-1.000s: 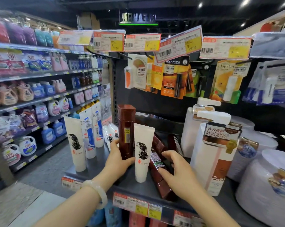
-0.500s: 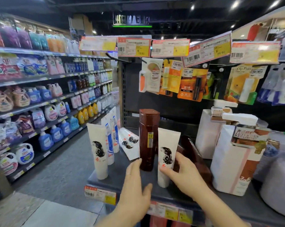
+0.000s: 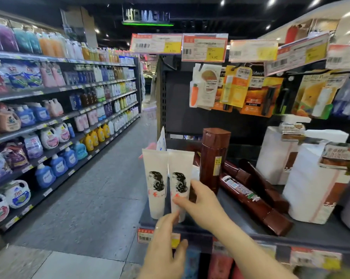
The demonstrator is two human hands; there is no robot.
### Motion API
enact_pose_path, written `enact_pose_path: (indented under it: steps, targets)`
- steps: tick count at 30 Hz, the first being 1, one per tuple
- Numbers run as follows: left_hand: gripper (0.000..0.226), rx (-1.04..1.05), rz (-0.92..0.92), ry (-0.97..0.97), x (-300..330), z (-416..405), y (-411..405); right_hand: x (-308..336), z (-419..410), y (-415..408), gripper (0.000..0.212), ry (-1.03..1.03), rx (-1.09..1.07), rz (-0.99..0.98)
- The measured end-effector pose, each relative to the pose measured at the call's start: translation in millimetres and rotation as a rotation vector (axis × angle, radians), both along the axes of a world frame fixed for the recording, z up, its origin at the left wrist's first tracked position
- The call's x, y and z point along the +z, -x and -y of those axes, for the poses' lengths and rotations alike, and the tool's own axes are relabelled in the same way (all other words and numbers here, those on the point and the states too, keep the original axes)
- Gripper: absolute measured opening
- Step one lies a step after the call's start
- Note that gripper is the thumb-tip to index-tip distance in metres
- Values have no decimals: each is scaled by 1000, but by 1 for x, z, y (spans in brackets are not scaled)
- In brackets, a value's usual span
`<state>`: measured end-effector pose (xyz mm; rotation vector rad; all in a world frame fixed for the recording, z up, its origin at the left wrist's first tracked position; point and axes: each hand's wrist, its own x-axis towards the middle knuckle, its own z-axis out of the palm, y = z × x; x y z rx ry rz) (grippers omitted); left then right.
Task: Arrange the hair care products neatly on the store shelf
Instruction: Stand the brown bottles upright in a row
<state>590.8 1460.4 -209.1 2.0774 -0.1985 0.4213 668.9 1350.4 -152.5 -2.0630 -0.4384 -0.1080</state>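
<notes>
Already crowded, the dark store shelf [image 3: 303,231] carries white pump-bottle packs [image 3: 311,184] at its right, brown bottles [image 3: 256,200] toppled flat beside one upright brown bottle [image 3: 213,160], and two white tubes [image 3: 166,182] standing on their caps, touching, at the front left corner. The right hand [image 3: 202,204] pinches the nearer tube between thumb and fingers; the left hand [image 3: 164,244] hovers below the edge, fingers loosely extended, holding nothing. A careless nudge could likely tip either tube off the shelf, or knock the upright bottle onto the fallen ones.
</notes>
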Motion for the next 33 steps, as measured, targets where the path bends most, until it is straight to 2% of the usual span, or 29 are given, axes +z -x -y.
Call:
enact_pose_path:
  steps: [4, 7, 10, 16, 18, 24, 31, 33]
  targets:
    - [65, -22, 32, 5, 2, -2, -2, 0, -5, 3, 26, -13, 2, -19]
    - [56, -43, 33, 16, 1, 3, -4, 1, 1, 7, 28, -55, 10, -61]
    - [53, -79, -5, 45, 1, 11, -6, 7, 23, 12, 34, -13, -13, -77]
    - [55, -92, 15, 51, 12, 45, -12, 33, 92, -5, 18, 64, -263, 59]
    - [64, -76, -2, 64, 19, 60, -17, 39, 105, -20, 18, 76, -319, 70]
    - [89, 135, -121, 203, 47, 103, -42, 36, 116, -78, 25, 330, -292, 58]
    - [96, 373, -98, 262, 55, 119, -92, 34, 97, -128, 32, 393, -124, -9]
    - [89, 411, -101, 261, 54, 117, -105, 32, 92, -137, 37, 420, -96, -33]
